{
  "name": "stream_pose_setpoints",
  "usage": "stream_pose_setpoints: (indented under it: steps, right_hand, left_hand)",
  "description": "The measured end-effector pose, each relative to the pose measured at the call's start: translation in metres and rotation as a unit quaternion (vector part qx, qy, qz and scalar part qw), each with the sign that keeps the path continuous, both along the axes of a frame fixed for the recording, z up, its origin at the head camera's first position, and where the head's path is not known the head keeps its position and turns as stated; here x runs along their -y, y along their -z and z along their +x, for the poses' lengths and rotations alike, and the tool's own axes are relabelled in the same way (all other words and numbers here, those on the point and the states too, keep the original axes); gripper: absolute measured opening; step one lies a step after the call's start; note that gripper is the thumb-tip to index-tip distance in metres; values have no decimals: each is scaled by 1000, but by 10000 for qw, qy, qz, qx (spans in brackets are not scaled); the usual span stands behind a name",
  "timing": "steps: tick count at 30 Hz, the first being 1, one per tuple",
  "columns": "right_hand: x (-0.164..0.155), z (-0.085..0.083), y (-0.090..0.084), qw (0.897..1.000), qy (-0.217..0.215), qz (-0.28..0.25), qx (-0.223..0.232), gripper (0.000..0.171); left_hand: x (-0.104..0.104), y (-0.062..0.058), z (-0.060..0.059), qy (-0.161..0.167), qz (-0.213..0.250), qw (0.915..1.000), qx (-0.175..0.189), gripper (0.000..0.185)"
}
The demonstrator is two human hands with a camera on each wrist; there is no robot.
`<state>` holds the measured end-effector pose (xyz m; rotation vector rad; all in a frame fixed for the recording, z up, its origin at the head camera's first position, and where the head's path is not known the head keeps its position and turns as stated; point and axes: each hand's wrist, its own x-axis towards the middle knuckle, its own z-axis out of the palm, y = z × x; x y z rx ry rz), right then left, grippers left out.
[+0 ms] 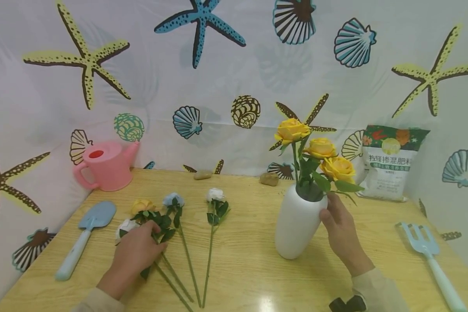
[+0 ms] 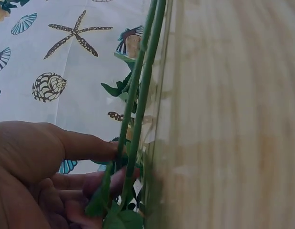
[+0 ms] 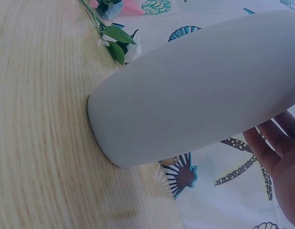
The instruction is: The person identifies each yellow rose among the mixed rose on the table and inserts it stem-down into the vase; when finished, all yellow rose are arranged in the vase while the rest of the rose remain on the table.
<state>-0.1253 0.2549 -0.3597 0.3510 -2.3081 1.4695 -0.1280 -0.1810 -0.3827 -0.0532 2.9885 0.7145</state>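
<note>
My left hand (image 1: 138, 247) pinches two green rose stems (image 2: 137, 109) between thumb and fingers, low over the table at the left. Just beyond it lie the heads of a yellow rose (image 1: 143, 205) and a white rose (image 1: 126, 227), the white one partly covered by the hand. My right hand (image 1: 341, 229) holds the tall white vase (image 1: 298, 223) near its mouth, with the thumb in front and fingers partly hidden behind. In the head view the vase leans to the right. Several yellow roses (image 1: 321, 149) stand in it.
A blue rose (image 1: 173, 200) and another white rose (image 1: 216, 195) lie beside the left hand. A blue trowel (image 1: 87, 229) and pink watering can (image 1: 109, 167) are at left. A fertilizer bag (image 1: 390, 167), garden fork (image 1: 429, 255) and two stones (image 1: 269, 179) are further around the table.
</note>
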Motion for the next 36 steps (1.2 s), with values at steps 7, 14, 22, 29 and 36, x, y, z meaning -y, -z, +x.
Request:
stream_pose_setpoints:
  steps: [7,14,22,29,36]
  right_hand:
    - [-1,-1,1,9999,-42,-12,-96,56]
    - [-2,-1,2,10000,-64,-39,-40,57]
    - [-5,-2,3,9999,-8,128,52,54]
    - [-4,0,-1,9996,41,217,162,56]
    - [-1,0,-3,9998,44,155,139,56]
  left_hand:
    - [9,-8,-4,-107,682,9972,-280,42]
    - [10,-28,1,-351,1500,9871,-443,40]
    - [-11,-43,1,-711,2260,9558,-1743,46]
    - [-48,-50,-5,-809,4574,8606,-2090,38]
    - [-92,-57,-9,-736,5659,7866,-2356,35]
